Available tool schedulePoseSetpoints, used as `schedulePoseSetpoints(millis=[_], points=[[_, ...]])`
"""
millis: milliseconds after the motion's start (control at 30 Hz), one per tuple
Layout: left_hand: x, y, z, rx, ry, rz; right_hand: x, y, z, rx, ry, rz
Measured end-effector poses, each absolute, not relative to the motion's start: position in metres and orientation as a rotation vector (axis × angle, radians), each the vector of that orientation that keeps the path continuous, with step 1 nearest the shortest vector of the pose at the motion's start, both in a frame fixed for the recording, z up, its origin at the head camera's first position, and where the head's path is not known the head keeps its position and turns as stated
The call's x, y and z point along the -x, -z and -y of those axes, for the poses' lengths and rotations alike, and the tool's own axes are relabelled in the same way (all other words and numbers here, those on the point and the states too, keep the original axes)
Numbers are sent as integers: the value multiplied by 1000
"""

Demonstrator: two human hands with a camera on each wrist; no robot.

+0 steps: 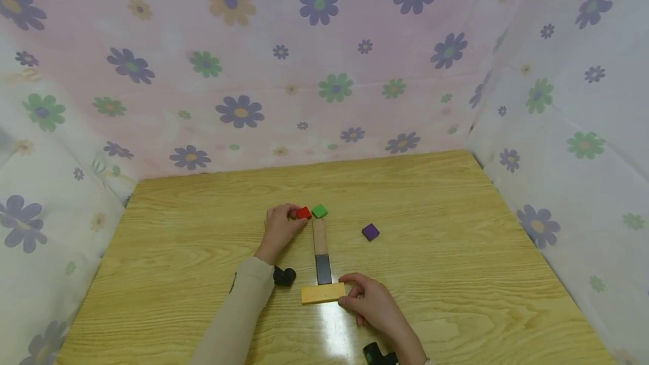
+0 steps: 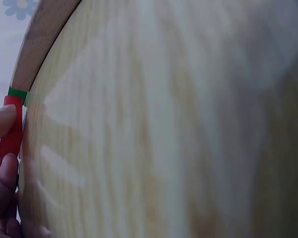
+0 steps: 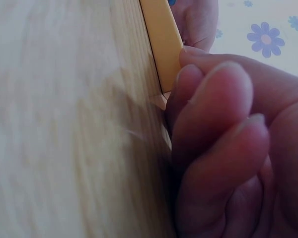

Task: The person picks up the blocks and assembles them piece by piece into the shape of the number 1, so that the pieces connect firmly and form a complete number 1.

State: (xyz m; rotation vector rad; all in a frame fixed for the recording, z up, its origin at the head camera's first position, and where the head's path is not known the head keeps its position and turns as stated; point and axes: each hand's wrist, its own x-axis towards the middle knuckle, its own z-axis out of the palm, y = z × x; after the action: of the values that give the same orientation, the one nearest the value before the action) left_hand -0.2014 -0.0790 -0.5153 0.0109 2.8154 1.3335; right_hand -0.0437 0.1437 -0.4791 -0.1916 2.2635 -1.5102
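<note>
Between its thumb and fingers my left hand pinches a red block, just left of a green block. In the left wrist view the red block is held close to the tabletop. Below the green block a natural wood block and a black block run in a line down to a yellow block laid crosswise. My right hand pinches the right end of that yellow block, its other fingers curled. A purple block lies apart on the right.
The wood-grain table is walled by flowered cloth at the back and both sides. Black wrist devices show beside the left forearm and below the right hand.
</note>
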Motion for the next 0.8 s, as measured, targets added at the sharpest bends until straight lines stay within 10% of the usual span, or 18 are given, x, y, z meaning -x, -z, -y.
schedulePoseSetpoints(millis=[800], points=[[194, 507, 78, 12, -1397, -2747, 45, 508, -150, 210, 1527, -2263]])
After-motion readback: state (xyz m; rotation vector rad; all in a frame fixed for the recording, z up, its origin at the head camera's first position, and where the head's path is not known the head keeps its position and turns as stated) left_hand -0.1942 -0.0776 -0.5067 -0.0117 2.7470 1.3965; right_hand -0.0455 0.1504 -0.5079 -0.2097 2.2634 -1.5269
